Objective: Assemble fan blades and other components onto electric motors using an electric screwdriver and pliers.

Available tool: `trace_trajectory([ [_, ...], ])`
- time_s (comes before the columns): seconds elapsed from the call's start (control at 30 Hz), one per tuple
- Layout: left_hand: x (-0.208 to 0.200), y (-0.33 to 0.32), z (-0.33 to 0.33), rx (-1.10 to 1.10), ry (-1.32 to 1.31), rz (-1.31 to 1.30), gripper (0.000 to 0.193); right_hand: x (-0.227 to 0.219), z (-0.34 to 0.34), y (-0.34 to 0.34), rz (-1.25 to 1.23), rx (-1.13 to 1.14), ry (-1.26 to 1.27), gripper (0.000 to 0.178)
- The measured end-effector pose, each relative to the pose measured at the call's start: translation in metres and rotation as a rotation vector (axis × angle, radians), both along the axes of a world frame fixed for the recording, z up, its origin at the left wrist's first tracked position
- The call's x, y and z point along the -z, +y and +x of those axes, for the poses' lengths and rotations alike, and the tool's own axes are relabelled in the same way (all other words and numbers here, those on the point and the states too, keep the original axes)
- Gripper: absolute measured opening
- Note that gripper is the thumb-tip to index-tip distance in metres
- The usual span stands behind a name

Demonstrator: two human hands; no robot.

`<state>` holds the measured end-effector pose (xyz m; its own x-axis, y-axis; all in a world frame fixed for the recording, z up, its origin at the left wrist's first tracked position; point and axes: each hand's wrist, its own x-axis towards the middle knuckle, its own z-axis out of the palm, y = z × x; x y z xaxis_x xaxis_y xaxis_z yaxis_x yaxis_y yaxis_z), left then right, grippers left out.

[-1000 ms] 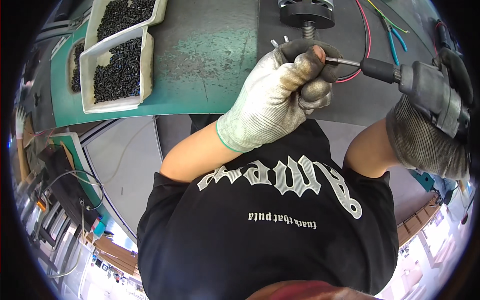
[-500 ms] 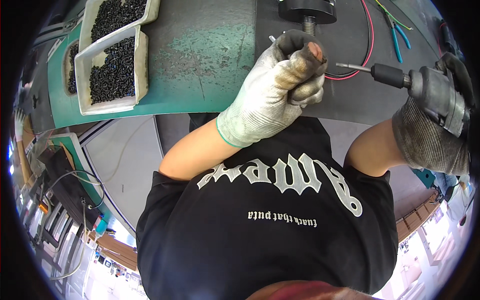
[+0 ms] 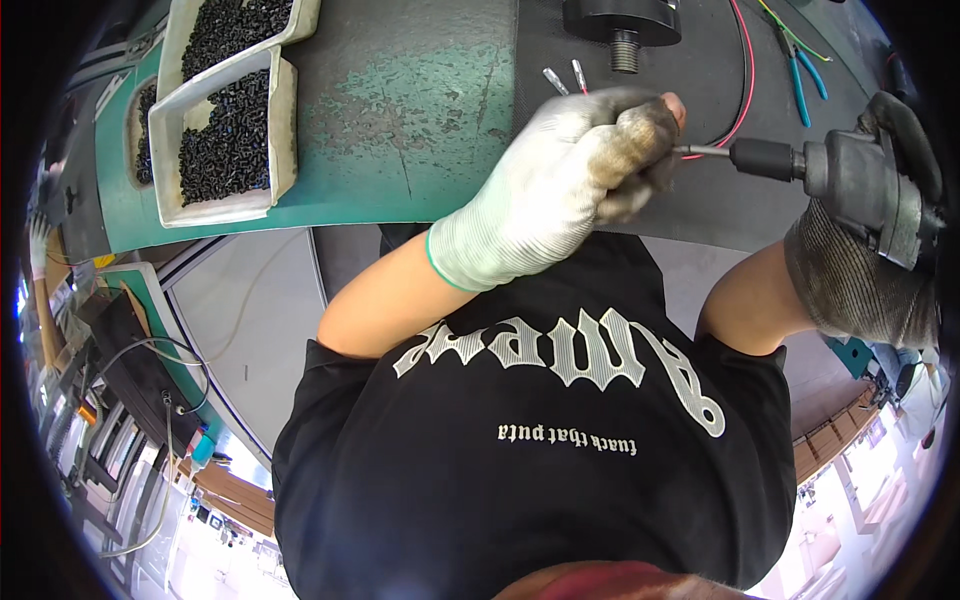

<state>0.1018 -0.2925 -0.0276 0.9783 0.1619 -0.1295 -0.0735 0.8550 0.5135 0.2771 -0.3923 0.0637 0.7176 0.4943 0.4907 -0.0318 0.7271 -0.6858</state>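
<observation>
My left hand [image 3: 560, 185], in a white glove with dirty fingertips, is closed over the bench's front part. Its thumb and fingers press together, and whatever they hold is hidden. My right hand [image 3: 860, 270], in a grey glove, grips a dark power screwdriver [image 3: 862, 185] lying on its side. The screwdriver's bit [image 3: 708, 151] points left, and its end meets the left fingertips. Just beyond the left hand, two small silver pins [image 3: 567, 79] stick out on the dark mat.
Two white bins [image 3: 283, 150] of small black screws stand at the left of the worn green bench top [image 3: 400, 110]. A black round fixture with a threaded stem [image 3: 625, 45] is at the back. Blue-handled pliers [image 3: 800, 85] and a red cable [image 3: 750, 70] lie at the right.
My left hand has shifted slightly right and down, uncovering the silver pins and threaded stem. The screwdriver has moved a little left and down, so its bit now reaches the left fingers.
</observation>
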Motion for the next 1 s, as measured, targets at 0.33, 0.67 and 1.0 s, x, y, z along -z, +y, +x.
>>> trace_trajectory([
  [0.33,-0.011,-0.019,0.013,-0.046,0.302,-0.012,0.036,0.011,0.001,0.012,-0.047,0.091,-0.015,0.021],
  [0.67,0.011,0.003,0.038,-0.299,0.177,-0.348,0.018,0.019,0.001,0.04,-0.082,0.211,-0.043,0.02],
  [1.0,0.027,0.011,0.033,-0.161,0.035,-0.524,0.023,0.028,-0.016,0.063,-0.158,0.305,-0.069,0.02],
])
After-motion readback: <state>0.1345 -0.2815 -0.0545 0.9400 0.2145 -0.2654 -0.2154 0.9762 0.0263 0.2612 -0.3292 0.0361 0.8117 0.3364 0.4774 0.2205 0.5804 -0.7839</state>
